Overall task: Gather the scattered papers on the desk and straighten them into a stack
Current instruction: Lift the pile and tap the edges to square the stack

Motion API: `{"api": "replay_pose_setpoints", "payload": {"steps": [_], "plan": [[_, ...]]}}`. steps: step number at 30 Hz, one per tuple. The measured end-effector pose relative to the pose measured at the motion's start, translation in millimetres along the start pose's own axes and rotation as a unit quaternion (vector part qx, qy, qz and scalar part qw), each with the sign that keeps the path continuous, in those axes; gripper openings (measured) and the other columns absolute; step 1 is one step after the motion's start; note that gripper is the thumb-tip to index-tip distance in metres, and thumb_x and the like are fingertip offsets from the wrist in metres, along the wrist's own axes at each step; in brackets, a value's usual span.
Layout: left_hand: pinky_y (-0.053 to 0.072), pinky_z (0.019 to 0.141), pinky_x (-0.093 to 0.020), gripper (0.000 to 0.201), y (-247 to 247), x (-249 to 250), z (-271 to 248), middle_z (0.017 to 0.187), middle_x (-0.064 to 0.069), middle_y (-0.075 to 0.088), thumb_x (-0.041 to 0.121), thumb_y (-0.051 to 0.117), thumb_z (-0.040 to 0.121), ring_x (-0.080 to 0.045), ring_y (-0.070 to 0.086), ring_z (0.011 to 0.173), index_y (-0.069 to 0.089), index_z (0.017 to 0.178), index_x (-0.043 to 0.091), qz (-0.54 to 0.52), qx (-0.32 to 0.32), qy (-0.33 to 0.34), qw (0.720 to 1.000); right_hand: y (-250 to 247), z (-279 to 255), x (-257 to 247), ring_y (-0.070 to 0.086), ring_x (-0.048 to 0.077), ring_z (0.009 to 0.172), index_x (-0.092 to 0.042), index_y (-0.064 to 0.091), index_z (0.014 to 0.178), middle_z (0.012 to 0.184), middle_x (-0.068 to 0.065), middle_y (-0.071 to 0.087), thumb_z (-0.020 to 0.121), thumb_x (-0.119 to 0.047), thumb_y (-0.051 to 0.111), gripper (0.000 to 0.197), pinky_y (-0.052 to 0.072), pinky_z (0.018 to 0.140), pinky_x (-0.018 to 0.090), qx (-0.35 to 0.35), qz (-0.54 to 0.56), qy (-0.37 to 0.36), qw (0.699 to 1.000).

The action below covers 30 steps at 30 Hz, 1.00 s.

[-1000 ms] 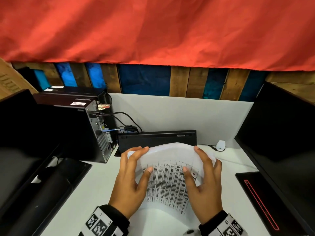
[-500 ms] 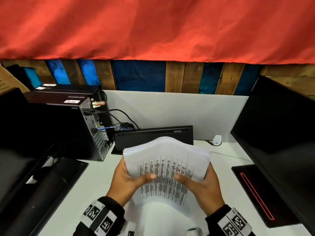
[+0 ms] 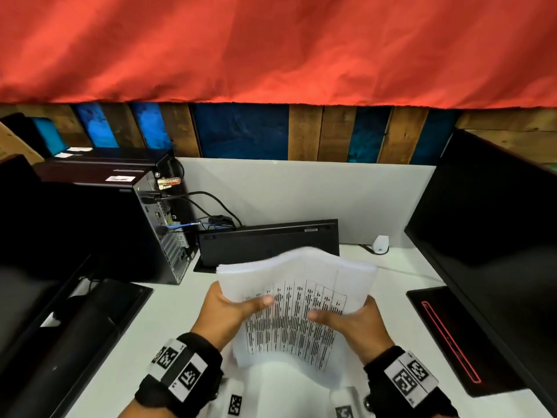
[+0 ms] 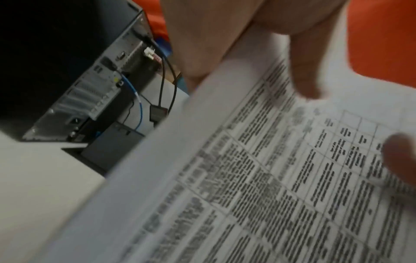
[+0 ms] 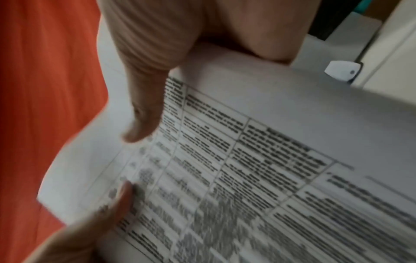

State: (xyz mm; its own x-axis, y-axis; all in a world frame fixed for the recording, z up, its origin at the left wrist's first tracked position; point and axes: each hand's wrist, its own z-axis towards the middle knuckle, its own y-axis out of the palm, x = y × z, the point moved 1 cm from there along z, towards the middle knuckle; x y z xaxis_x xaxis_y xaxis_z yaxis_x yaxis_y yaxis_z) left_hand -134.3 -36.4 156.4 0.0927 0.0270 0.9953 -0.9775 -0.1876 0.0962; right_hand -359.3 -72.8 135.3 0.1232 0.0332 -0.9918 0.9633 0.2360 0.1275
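A stack of white papers (image 3: 297,300), with a printed table on its top sheet, is held up off the white desk (image 3: 168,327) in front of me, its far edge bowed upward. My left hand (image 3: 233,309) grips its left side, thumb on top and fingers underneath. My right hand (image 3: 351,322) grips the right side the same way. The left wrist view shows the papers (image 4: 270,178) under my left thumb, blurred. In the right wrist view the papers (image 5: 270,160) lie under my right thumb, with the left thumb at the lower left. The sheet edges look slightly fanned.
A black computer tower (image 3: 120,224) with cables stands at the left. A black keyboard (image 3: 268,242) leans against the white partition behind the papers. A small white device (image 3: 381,244) sits at the back right. A dark monitor (image 3: 497,221) and a black pad with a red line (image 3: 452,336) are on the right.
My hands slid back from the papers' far edge to their sides, thumbs on top. The stack rose off the desk and its far edge lifted.
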Motion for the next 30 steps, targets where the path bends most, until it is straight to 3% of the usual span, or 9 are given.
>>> {"api": "replay_pose_setpoints", "payload": {"steps": [6,9,14,17,19,22,25,27,30], "plan": [[0.057,0.083,-0.040,0.044,-17,6,2,0.097,-0.012,0.075,-0.004,0.074,0.060,-0.028,0.072,0.092,0.065,0.103,-0.001,-0.067,0.105,0.021,0.992,-24,3,31,0.072,0.026,0.095,-0.004,0.074,0.098,0.096,0.009,0.076,0.046,-0.016,0.092,0.055,0.058,0.084,0.035,-0.069,-0.057,0.104,0.991],[0.057,0.083,-0.040,0.048,-29,12,4,0.109,-0.014,0.072,-0.005,0.066,0.066,-0.028,0.070,0.098,0.063,0.113,-0.002,-0.177,0.133,0.038,0.975,-34,-5,44,0.073,0.027,0.091,-0.002,0.075,0.093,0.092,0.011,0.077,0.038,-0.030,0.095,0.065,0.059,0.076,0.030,-0.039,-0.061,0.126,0.989],[0.047,0.095,-0.054,0.058,-46,0,6,0.128,-0.015,0.062,0.004,0.067,0.074,-0.032,0.061,0.117,0.053,0.130,-0.001,-0.323,0.116,-0.033,0.939,-39,1,42,0.072,0.033,0.092,0.002,0.071,0.100,0.104,0.024,0.071,0.033,-0.020,0.097,0.075,0.059,0.069,0.036,0.039,0.203,0.103,0.973],[0.041,0.102,-0.054,0.072,-42,-14,4,0.135,-0.011,0.058,0.016,0.093,0.046,-0.028,0.054,0.125,0.067,0.111,0.005,-0.364,0.088,-0.098,0.922,-19,4,45,0.068,0.037,0.102,0.005,0.059,0.118,0.112,0.026,0.068,0.039,-0.014,0.097,0.090,0.057,0.079,0.046,0.010,0.297,0.124,0.947],[0.043,0.098,-0.054,0.059,-37,-16,2,0.129,-0.010,0.063,0.016,0.093,0.047,-0.027,0.058,0.121,0.072,0.101,0.009,-0.373,0.068,-0.099,0.920,-8,3,46,0.070,0.038,0.094,0.010,0.059,0.116,0.104,0.027,0.070,0.034,-0.010,0.097,0.093,0.058,0.072,0.043,0.029,0.260,0.146,0.954],[0.046,0.095,-0.055,0.052,-50,-16,2,0.126,-0.018,0.063,0.002,0.067,0.072,-0.035,0.060,0.117,0.059,0.123,0.002,-0.334,0.105,-0.081,0.933,-16,4,40,0.071,0.032,0.094,0.010,0.061,0.114,0.099,0.019,0.074,0.045,-0.002,0.086,0.074,0.059,0.066,0.031,0.098,0.185,0.106,0.972],[0.057,0.081,-0.049,0.044,-82,-16,0,0.112,-0.022,0.068,-0.011,0.066,0.062,-0.034,0.070,0.094,0.065,0.102,0.008,-0.197,0.143,-0.052,0.969,-34,5,23,0.074,0.021,0.082,0.007,0.066,0.106,0.093,0.013,0.076,0.056,0.005,0.077,0.051,0.057,0.060,0.023,0.132,0.137,0.045,0.981],[0.061,0.070,-0.036,0.050,-91,-21,-6,0.099,-0.016,0.073,-0.014,0.073,0.051,-0.025,0.073,0.080,0.067,0.094,0.009,-0.075,0.116,-0.044,0.989,-39,4,20,0.075,0.019,0.079,-0.001,0.070,0.095,0.088,0.008,0.077,0.048,-0.004,0.083,0.049,0.057,0.060,0.022,0.137,0.107,0.011,0.985],[0.059,0.076,-0.033,0.050,-83,-37,-11,0.088,-0.005,0.077,-0.013,0.079,0.050,-0.020,0.074,0.082,0.070,0.095,0.009,0.042,0.089,-0.064,0.993,-34,4,28,0.075,0.020,0.077,-0.005,0.071,0.087,0.081,0.004,0.077,0.042,-0.011,0.088,0.049,0.057,0.059,0.022,0.143,0.063,0.016,0.988]]}}
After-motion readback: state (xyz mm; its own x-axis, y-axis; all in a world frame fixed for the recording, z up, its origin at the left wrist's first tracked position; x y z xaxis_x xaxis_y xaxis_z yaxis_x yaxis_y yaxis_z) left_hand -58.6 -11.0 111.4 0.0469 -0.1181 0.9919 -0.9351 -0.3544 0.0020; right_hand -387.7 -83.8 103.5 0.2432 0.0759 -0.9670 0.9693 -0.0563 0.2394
